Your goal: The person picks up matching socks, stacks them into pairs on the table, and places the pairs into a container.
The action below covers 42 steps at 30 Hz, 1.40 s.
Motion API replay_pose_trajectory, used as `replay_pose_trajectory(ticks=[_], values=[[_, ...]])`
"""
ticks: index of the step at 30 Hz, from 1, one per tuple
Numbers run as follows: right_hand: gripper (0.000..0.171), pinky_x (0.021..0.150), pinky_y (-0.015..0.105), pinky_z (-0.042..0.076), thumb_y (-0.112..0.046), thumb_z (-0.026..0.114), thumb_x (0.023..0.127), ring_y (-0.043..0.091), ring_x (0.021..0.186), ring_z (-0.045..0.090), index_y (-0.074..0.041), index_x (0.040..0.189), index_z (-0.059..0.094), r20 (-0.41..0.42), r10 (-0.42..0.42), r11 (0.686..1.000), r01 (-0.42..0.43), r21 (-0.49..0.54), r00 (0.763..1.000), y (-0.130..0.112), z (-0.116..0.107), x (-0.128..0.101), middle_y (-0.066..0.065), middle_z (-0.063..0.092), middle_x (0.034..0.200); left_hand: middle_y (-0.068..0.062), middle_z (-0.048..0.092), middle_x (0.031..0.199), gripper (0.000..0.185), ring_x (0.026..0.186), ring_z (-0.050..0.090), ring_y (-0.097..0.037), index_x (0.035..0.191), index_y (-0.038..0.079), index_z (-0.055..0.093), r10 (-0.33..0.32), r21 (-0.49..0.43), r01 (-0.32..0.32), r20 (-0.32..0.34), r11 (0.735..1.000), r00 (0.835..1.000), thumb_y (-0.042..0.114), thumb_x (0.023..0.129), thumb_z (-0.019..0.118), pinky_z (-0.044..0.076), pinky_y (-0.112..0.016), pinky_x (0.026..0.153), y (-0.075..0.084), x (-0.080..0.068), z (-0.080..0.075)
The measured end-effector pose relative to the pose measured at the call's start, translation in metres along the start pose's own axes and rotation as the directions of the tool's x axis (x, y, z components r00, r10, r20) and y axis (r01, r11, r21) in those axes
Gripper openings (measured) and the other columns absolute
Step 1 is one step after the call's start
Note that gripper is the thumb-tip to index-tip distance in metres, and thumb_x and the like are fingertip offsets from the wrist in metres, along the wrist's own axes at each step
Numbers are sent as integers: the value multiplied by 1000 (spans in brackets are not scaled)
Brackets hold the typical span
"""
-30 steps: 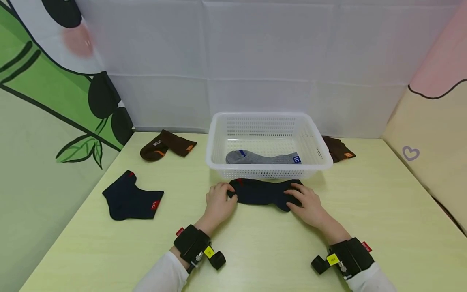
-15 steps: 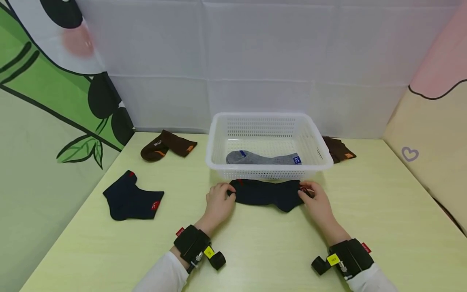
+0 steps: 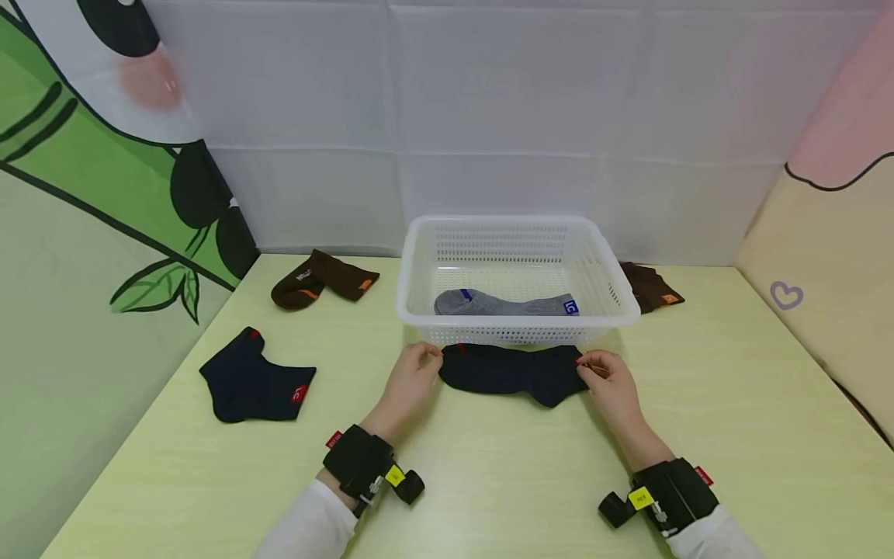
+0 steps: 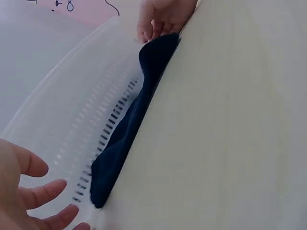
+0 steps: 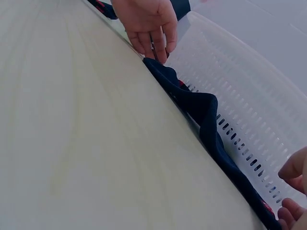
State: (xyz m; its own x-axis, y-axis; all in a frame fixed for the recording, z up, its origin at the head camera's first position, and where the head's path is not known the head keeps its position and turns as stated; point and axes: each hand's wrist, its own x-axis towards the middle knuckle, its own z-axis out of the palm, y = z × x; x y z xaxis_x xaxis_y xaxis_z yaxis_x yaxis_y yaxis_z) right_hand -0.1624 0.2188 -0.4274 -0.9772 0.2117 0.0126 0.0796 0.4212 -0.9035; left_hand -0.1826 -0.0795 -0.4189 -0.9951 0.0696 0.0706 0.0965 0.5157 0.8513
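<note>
A dark navy sock (image 3: 517, 371) lies lengthwise on the table, right in front of the white basket. At its right, cuff end, my right hand (image 3: 611, 384) pinches the edge between thumb and fingertips, by a small red label. My left hand (image 3: 408, 380) is at the toe end; in the left wrist view its fingers (image 4: 45, 194) are spread and hold nothing. From the right wrist view the sock (image 5: 208, 120) shows a raised wave in its middle. A second navy sock (image 3: 244, 380) with a red label lies flat at the left.
The white perforated basket (image 3: 517, 320) holds a grey sock (image 3: 503, 303) with blue marks. A brown sock (image 3: 342, 276) lies at the back left. Another brown sock (image 3: 649, 287) is partly hidden behind the basket's right side. A white sheet (image 3: 503, 93) hangs behind the table.
My right hand has moved from on top of the sock to its cuff end, where the cuff turned up briefly. My left hand has lifted off the toe and drawn slightly left.
</note>
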Motion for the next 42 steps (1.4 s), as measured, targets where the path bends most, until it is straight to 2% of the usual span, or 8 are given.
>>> replay_pose_trajectory(ticks=[6,12,16,21,25,34,39,42], values=[[18,83,15,37,-2,54,92,18,106,46,9,106,59,3,0,1000,0,7,1000,0,1,0,17,50,117,-19,59,120,28,114,53,-33,109,-3,60,-57,25,55,94,998,994,19,97,48,40,-49,99,7,9,-34],[18,81,11,35,-2,54,92,17,106,45,9,105,60,4,11,1000,-11,6,1000,1,1,1,17,50,116,-21,55,125,33,115,50,-34,116,-4,55,-98,27,96,96,995,991,22,101,42,38,-50,99,14,12,-75],[18,81,10,35,-2,54,92,14,104,44,9,105,60,3,7,1000,-7,13,1000,2,1,2,16,50,116,-25,46,134,39,124,41,-38,125,-3,50,-106,148,86,134,985,985,27,100,44,34,-53,102,14,10,-102],[16,80,11,35,-1,56,90,8,98,43,9,103,61,6,-6,1000,6,8,1000,4,2,2,13,50,111,-32,29,141,65,126,29,-49,140,1,37,-191,422,85,216,902,958,33,90,62,33,-60,98,10,1,-132],[16,80,11,35,-1,56,90,8,97,42,9,102,61,9,-10,1000,10,5,1000,6,2,2,13,50,111,-38,18,141,77,126,20,-55,143,2,31,-260,525,132,179,841,949,32,83,71,32,-66,94,1,-7,-151],[17,80,12,34,-2,55,91,14,101,43,9,103,60,17,2,1000,-2,-8,1000,5,2,1,15,49,113,-41,-15,143,94,129,-12,-64,150,8,8,-403,546,295,87,784,911,6,80,70,5,-74,101,-25,-20,-183],[17,80,12,35,-2,56,91,12,99,42,9,102,60,15,4,1000,-3,-15,1000,7,3,2,14,50,111,-44,-22,140,100,126,-21,-66,150,5,1,-488,538,399,27,743,872,7,78,71,-5,-73,101,-39,-24,-191],[17,80,11,34,-3,56,91,12,100,43,8,102,61,16,0,1000,0,-19,1000,6,3,2,14,50,112,-46,-23,139,103,125,-23,-66,149,2,3,-517,517,438,10,735,856,14,76,75,-7,-73,101,-47,-28,-195]])
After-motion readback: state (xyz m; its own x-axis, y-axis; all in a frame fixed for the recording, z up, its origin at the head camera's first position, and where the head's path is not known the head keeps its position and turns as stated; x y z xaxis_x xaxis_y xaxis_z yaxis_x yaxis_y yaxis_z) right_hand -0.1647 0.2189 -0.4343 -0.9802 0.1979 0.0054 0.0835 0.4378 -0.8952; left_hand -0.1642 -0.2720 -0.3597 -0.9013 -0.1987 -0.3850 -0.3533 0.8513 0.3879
